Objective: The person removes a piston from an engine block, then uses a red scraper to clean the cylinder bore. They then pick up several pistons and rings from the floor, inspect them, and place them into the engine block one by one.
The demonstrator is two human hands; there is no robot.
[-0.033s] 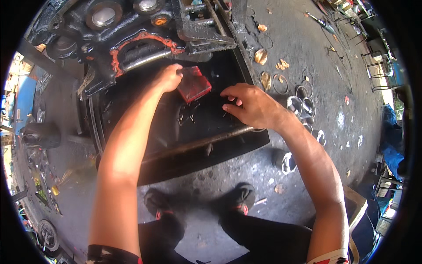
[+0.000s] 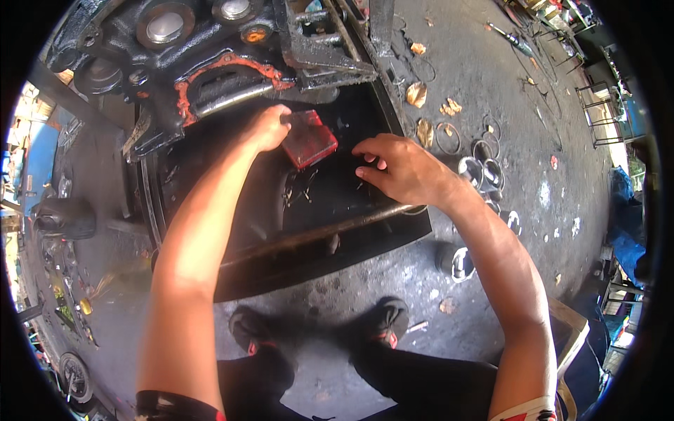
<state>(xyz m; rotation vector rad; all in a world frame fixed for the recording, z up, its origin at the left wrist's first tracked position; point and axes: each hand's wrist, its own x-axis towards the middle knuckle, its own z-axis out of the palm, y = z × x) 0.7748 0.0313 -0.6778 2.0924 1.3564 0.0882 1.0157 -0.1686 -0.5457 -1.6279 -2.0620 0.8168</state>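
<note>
My left hand [image 2: 269,128] is closed on the left edge of a small, flat red box [image 2: 309,140] with a dark, grimy top. The box is over a black, oily tray [image 2: 246,203], with small thin bits [image 2: 306,189] on the tray's surface below it. To the right of the box, my right hand [image 2: 394,163] hovers above the tray's right side. Its fingers are bent, with a gap between thumb and forefinger, and nothing can be made out in them. Beyond my left hand stands a black engine block [image 2: 154,91] with an orange-red gasket edge [image 2: 184,88].
A metal bar [image 2: 309,237] runs along the tray's near side. On the floor to the right lie several pistons [image 2: 460,264], thin rings [image 2: 448,138] and dry leaves [image 2: 416,94]. A dark container [image 2: 64,217] is at the left. A chair-like frame [image 2: 572,337] stands at the lower right.
The red box in my left hand has shifted very slightly toward me. My right hand holds nearly the same place.
</note>
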